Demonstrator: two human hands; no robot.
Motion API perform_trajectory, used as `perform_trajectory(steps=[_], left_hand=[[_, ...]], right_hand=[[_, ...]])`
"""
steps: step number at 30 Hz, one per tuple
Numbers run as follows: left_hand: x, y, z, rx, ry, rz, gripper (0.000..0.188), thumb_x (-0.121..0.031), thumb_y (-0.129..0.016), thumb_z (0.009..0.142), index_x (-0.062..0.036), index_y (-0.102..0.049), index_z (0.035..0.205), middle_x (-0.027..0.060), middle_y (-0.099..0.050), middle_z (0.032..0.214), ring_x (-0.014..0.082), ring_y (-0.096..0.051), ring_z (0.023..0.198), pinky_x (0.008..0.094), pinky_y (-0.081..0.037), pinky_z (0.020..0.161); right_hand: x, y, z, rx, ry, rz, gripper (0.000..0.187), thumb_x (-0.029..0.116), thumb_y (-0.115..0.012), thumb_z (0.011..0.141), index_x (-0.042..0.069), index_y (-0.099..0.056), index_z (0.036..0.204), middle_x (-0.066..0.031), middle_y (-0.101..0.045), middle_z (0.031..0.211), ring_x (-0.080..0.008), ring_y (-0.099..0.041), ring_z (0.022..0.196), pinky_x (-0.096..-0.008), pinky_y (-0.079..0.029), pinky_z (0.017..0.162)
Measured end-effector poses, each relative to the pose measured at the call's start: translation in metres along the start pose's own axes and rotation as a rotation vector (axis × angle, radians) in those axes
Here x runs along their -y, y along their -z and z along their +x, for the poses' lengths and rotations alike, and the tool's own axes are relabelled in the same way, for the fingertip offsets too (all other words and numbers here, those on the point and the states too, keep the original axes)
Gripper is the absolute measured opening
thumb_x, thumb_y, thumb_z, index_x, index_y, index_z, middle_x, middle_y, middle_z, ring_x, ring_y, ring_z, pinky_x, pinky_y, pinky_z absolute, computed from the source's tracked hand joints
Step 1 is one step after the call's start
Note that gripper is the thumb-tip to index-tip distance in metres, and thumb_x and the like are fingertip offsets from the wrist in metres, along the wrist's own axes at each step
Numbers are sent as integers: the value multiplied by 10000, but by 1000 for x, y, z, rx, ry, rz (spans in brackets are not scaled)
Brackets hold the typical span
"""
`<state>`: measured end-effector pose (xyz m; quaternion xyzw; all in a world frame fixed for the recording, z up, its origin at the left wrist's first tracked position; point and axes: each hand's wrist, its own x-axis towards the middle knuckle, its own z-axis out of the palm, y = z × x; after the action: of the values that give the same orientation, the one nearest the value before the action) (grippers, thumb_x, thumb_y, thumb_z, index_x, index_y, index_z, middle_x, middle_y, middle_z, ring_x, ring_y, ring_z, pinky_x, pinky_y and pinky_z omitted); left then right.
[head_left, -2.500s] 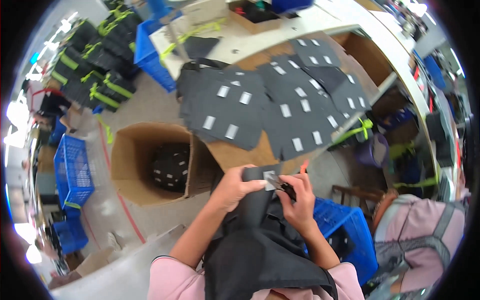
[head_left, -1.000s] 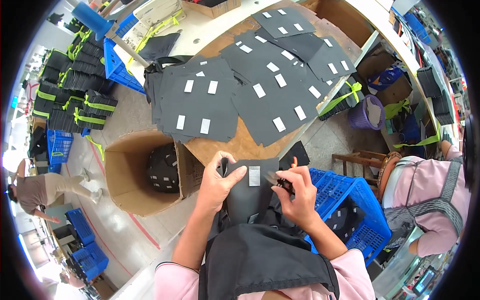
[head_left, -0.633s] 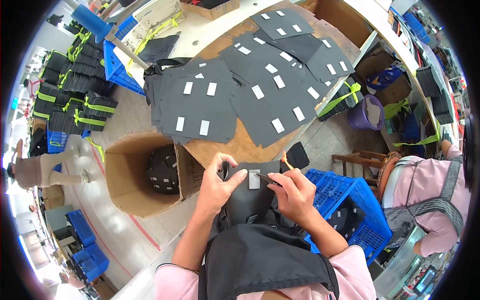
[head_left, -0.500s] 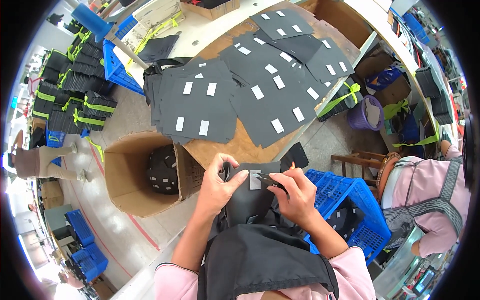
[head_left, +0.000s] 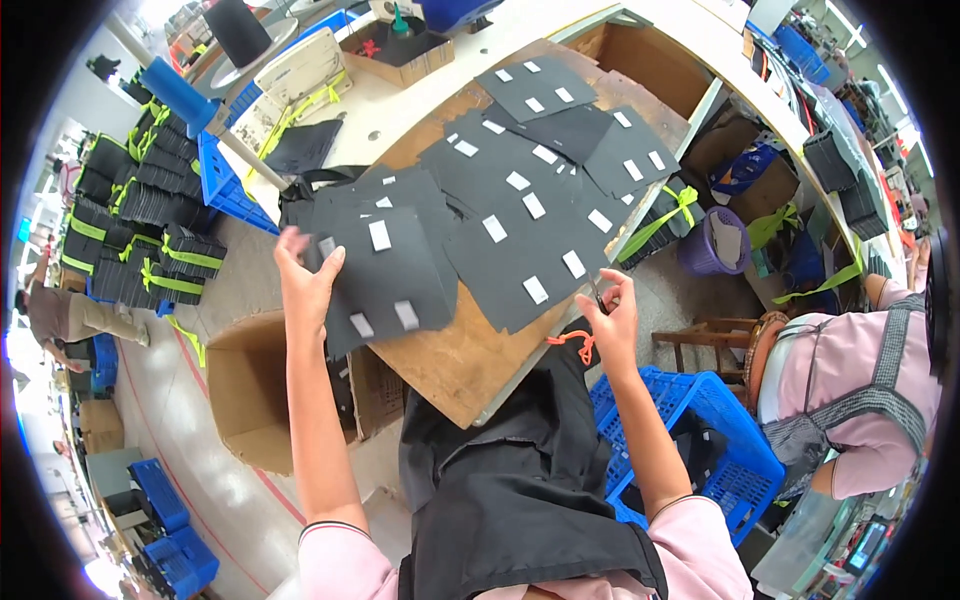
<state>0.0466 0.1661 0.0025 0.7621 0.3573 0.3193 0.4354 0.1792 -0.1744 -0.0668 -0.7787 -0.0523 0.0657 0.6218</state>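
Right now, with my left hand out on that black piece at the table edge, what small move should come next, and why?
Probably let the left hand press the black piece flat onto the pile. It overhangs the wooden table, while the right hand holds small scissors by the edge.

Below me an open brown cardboard box (head_left: 255, 400) stands on the floor, and a blue slatted plastic crate (head_left: 725, 455) sits to my right. Black bundles tied with green straps (head_left: 150, 235) pile up far left. A round purple bin (head_left: 722, 242) stands beyond the wooden table (head_left: 465, 360).
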Motion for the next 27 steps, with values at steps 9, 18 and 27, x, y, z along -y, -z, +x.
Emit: perform_trajectory(steps=[9, 18, 27], left_hand=[[34, -61, -56, 296, -261, 813, 712, -289, -709, 739, -186, -378, 1361, 184, -125, 1494, 368, -141, 1369, 607, -133, 1043], [-31, -117, -88, 398, -578, 430, 775, -212, -738, 696, -41, -360, 1350, 160, -253, 1449, 313, -211, 1354, 494, -191, 1076], [-21, -152, -74, 603, -599, 770, 552, -248, -783, 651, -94, -562, 1133, 66, -489, 1050, 228, -464, 1041, 414, -338, 906]], right_hand=[[-48, 4, 61, -145, 122, -348, 298, 138, -749, 709, 4, -486, 757, -51, -494, 705, -155, -476, 602, -306, -418, 562], [7, 13, -11, 214, -224, 546, 164, 5, -495, 829, -21, -556, 979, -65, -623, 829, -127, -604, 648, -271, -513, 598], [-27, 23, -90, 348, -458, 441, 130, 79, -598, 854, 32, -536, 958, -51, -608, 880, -126, -610, 638, -200, -432, 561]])
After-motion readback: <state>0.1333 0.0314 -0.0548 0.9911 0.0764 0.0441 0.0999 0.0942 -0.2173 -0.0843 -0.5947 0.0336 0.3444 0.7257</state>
